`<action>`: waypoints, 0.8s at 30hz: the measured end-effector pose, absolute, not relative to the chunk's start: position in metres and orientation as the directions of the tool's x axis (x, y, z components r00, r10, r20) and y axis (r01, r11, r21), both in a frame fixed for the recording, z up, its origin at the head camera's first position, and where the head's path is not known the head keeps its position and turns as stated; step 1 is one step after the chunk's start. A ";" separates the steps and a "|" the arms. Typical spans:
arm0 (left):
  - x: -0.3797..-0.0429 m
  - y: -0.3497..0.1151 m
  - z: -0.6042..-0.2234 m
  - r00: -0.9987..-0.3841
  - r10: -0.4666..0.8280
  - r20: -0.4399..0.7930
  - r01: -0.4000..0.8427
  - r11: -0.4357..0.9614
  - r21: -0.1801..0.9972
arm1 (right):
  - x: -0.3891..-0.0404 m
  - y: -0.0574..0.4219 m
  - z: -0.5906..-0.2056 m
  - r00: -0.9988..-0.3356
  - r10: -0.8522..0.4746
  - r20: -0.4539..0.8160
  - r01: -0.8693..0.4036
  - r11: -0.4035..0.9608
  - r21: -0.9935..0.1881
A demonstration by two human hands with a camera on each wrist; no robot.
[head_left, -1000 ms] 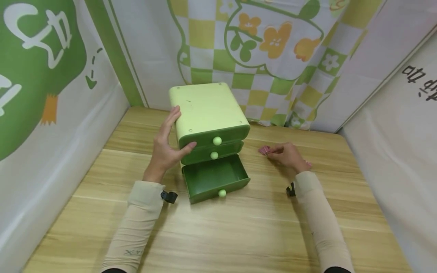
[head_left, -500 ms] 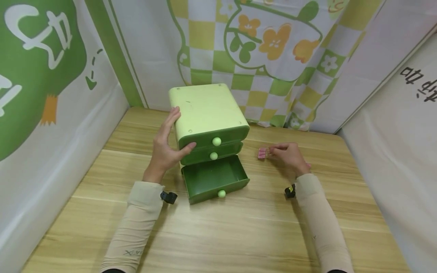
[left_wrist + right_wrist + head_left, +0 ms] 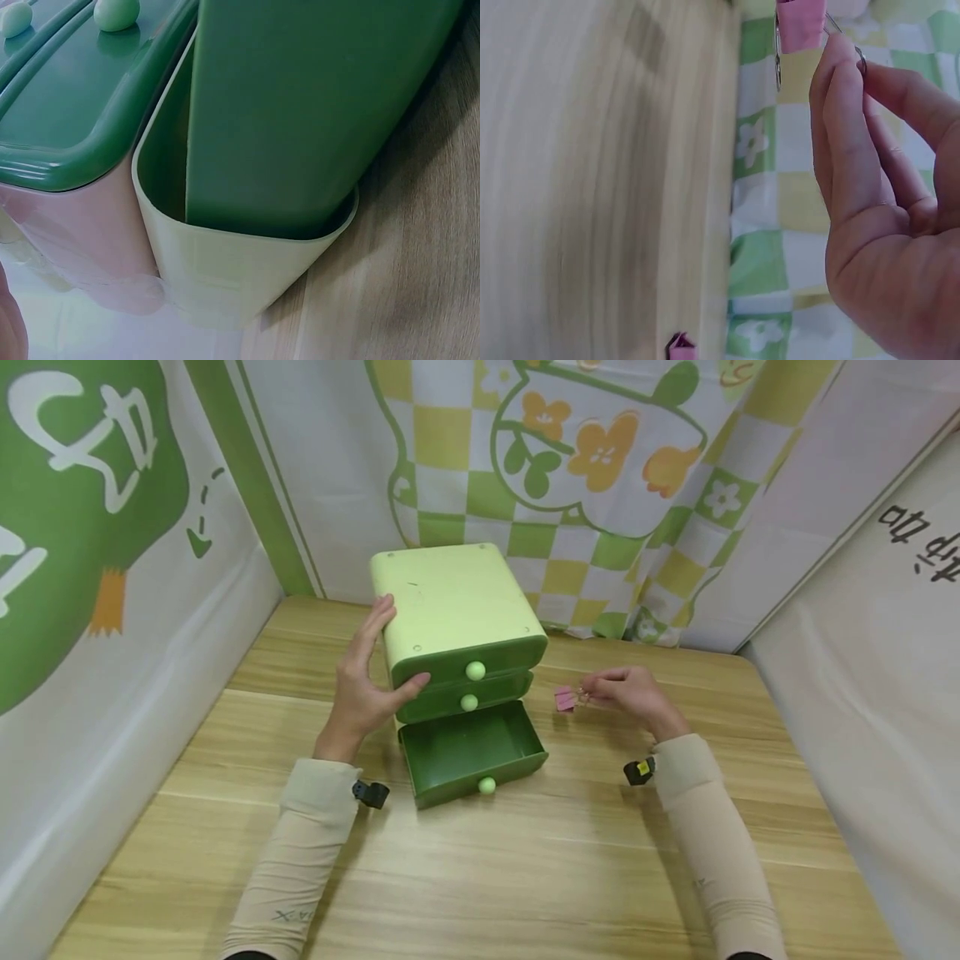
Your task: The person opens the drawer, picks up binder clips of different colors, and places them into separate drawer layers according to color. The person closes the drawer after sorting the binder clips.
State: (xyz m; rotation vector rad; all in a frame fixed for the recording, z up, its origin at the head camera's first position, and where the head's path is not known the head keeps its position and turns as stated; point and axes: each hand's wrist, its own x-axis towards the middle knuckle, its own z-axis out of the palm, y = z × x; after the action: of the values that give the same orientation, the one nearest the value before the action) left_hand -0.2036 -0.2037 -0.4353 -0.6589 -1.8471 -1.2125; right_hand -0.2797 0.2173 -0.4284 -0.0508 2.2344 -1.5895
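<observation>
A pink binder clip (image 3: 565,699) hangs by its wire handle from my right hand (image 3: 633,695), which pinches it between thumb and fingertips. In the right wrist view the clip (image 3: 801,24) is at the top edge, just beyond the fingertips (image 3: 840,52). My left hand (image 3: 365,693) rests against the front left corner of a light green drawer box (image 3: 457,597), thumb on the front and fingers along the side. The box's bottom drawer (image 3: 480,747) is pulled out and bare inside. Its middle drawer (image 3: 442,700) sticks out slightly; the top one is closed.
A second pink binder clip (image 3: 681,348) lies on the wooden table (image 3: 540,877), seen only in the right wrist view. Behind the box hangs a checked curtain (image 3: 517,493). White fabric walls stand at the left and right.
My right hand has lifted the binder clip off the table and shifted it slightly left, towards the box. The left hand and the drawers have stayed where they were.
</observation>
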 end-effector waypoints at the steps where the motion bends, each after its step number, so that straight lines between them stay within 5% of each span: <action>1: -0.204 -0.204 -0.435 -0.534 -0.008 0.846 0.773 0.400 0.492 | -0.278 0.216 -0.427 -0.915 -0.269 -0.302 0.196 0.358 -0.913; 24: -0.205 -0.202 -0.437 -0.540 -0.024 0.841 0.769 0.393 0.505 | -0.225 0.141 -0.424 -0.790 -0.516 -0.330 0.192 0.302 -0.934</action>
State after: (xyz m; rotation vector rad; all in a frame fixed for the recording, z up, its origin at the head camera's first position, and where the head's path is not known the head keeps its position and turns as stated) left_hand -0.2050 -0.2019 -0.4368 -0.6438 -1.8396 -1.2312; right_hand -0.2251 0.1411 -0.4245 -0.2874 1.9780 -1.5370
